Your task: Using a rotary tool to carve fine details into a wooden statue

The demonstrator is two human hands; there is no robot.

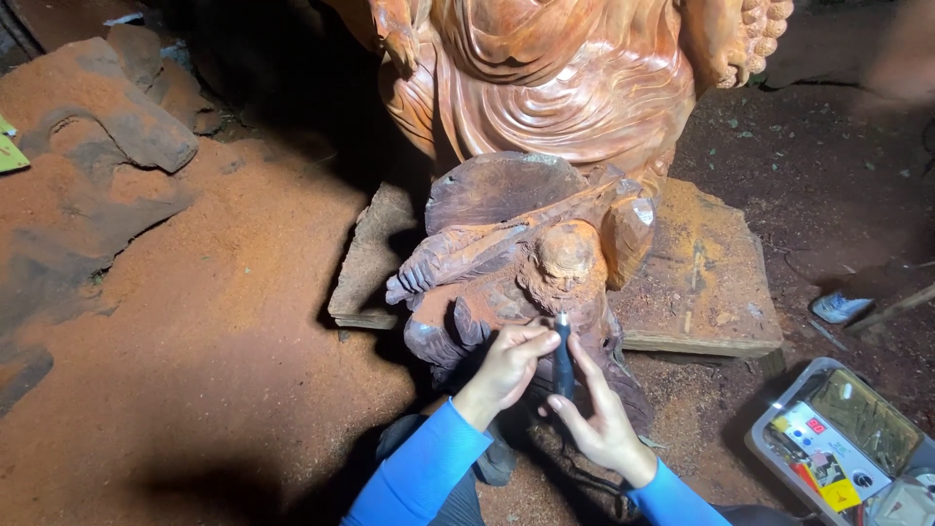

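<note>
A small reddish-brown wooden figure carving [531,278] stands upright on a flat wooden slab [701,282]. A slim black rotary tool handpiece [563,353] points up at the figure's front, apparently touching it.

both hands [555,385] raised, fingers curled, close together
</note>
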